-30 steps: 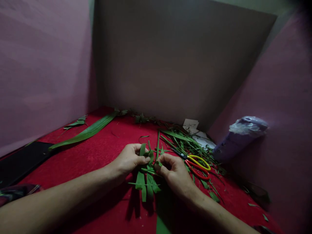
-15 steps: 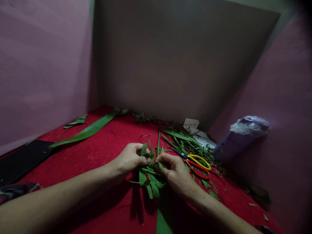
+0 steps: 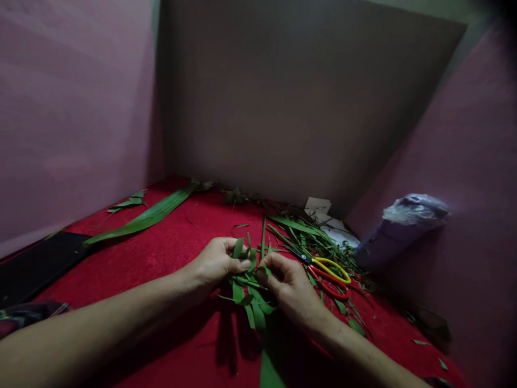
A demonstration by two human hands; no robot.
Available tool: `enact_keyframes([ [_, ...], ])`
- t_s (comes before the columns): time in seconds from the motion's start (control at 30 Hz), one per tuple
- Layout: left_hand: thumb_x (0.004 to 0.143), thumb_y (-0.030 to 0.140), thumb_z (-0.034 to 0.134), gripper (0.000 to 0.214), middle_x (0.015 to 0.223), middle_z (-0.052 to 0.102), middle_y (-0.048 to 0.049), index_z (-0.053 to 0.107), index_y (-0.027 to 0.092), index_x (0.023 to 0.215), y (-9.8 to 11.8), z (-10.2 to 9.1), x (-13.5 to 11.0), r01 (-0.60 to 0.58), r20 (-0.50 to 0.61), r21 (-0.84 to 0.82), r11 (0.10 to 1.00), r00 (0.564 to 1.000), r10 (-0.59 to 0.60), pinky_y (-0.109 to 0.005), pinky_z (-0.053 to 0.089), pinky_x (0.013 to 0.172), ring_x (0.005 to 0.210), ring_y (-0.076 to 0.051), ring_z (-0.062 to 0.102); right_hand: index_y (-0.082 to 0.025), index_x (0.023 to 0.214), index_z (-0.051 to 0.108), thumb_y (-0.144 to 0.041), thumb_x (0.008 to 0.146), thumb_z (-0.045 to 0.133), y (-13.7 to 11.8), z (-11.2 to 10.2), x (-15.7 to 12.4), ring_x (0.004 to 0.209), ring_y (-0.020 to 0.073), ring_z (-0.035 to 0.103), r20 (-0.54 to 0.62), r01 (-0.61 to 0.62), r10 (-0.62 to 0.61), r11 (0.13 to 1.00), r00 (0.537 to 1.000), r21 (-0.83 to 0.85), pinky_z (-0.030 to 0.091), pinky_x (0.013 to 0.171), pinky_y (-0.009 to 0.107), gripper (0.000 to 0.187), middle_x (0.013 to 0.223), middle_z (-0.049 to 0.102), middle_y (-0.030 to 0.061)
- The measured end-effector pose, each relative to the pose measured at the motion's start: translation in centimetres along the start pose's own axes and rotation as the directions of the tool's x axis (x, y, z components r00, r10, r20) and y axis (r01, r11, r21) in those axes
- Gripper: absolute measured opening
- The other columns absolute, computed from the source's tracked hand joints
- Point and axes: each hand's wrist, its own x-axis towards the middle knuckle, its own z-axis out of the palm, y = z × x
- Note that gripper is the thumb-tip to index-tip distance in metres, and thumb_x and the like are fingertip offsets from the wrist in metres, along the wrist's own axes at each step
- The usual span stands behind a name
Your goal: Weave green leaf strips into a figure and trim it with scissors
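Observation:
Several green leaf strips (image 3: 254, 310), looped and crossing one another, are held up between my two hands over the red cloth. My left hand (image 3: 220, 263) is closed, thumb and fingers pinching the upper left loops. On the other side, my right hand (image 3: 287, 277) pinches a curled strip end between thumb and fingertips. Loose ends hang below both hands, and how the strips cross at the middle is partly hidden by the fingers. A wide green leaf (image 3: 271, 361) runs down toward the bottom edge.
Scissors (image 3: 323, 269) with one yellow and one red handle lie right of my right hand. Behind them are a heap of leaf scraps (image 3: 311, 234) and white paper (image 3: 339, 231). A long leaf (image 3: 147, 215) and a black flat object (image 3: 44, 264) lie left. A purple wrapped object (image 3: 396, 231) leans right.
Both hands stay nearly in place with the strips pinched. The hanging ends have shifted slightly, and the whole view has moved a little.

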Motion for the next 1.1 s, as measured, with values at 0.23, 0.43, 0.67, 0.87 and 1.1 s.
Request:
enact_keyframes([
  [0.23, 0.057, 0.015, 0.07, 0.016, 0.056, 0.057, 0.0025, 0.058, 0.012, 0.068, -0.1, 0.0, -0.09, -0.001, -0.001, -0.029, 1.0, 1.0, 0.001, -0.022, 0.039, 0.05, 0.048, -0.009, 0.052, -0.018, 0.065, 0.046, -0.022, 0.077, 0.05, -0.04, 0.08, 0.03, 0.053, 0.0088, 0.032, 0.016, -0.017, 0.016, 0.998, 1.0, 0.064, 0.027, 0.047, 0.02, 0.014, 0.056, 0.038, -0.0055],
  [0.43, 0.053, 0.016, 0.072, 0.019, 0.055, 0.056, 0.0028, 0.057, 0.012, 0.064, -0.01, 0.15, -0.09, -0.006, -0.022, -0.006, 1.0, 1.0, 0.006, -0.021, 0.038, 0.051, 0.049, -0.009, 0.051, -0.017, 0.064, 0.046, -0.024, 0.076, 0.051, 0.02, 0.1, -0.06, 0.052, 0.0086, 0.031, 0.018, -0.032, 0.031, 0.996, 0.999, 0.088, 0.026, 0.047, 0.02, 0.015, 0.055, 0.038, -0.0056],
  [0.67, 0.055, 0.016, 0.071, 0.019, 0.057, 0.058, 0.0019, 0.058, 0.012, 0.066, -0.28, 0.07, 0.08, -0.024, -0.01, 0.009, 1.0, 1.0, 0.024, -0.021, 0.038, 0.051, 0.05, -0.009, 0.052, -0.017, 0.063, 0.046, -0.025, 0.075, 0.052, -0.43, 0.29, -0.08, 0.051, 0.0086, 0.034, 0.017, -0.059, 0.057, 0.991, 0.998, 0.12, 0.028, 0.046, 0.019, 0.016, 0.055, 0.04, -0.005],
  [0.87, 0.054, 0.016, 0.071, 0.018, 0.054, 0.056, 0.0029, 0.057, 0.012, 0.065, -0.22, 0.06, 0.05, -0.014, -0.021, 0.014, 1.0, 1.0, 0.015, -0.021, 0.037, 0.05, 0.048, -0.008, 0.051, -0.017, 0.063, 0.046, -0.026, 0.075, 0.051, -0.42, 0.31, -0.02, 0.051, 0.0088, 0.034, 0.012, -0.057, 0.056, 0.995, 0.998, 0.082, 0.029, 0.046, 0.019, 0.016, 0.055, 0.04, -0.005],
  [1.1, 0.054, 0.016, 0.071, 0.02, 0.057, 0.057, 0.002, 0.056, 0.012, 0.066, -0.17, 0.26, 0.0, -0.012, -0.047, 0.005, 1.0, 0.999, 0.012, -0.022, 0.039, 0.052, 0.049, -0.009, 0.052, -0.017, 0.063, 0.045, -0.024, 0.076, 0.05, -0.38, 0.23, -0.11, 0.052, 0.0087, 0.034, 0.004, -0.051, 0.05, 0.997, 0.999, 0.063, 0.028, 0.046, 0.019, 0.016, 0.056, 0.04, -0.0049],
])
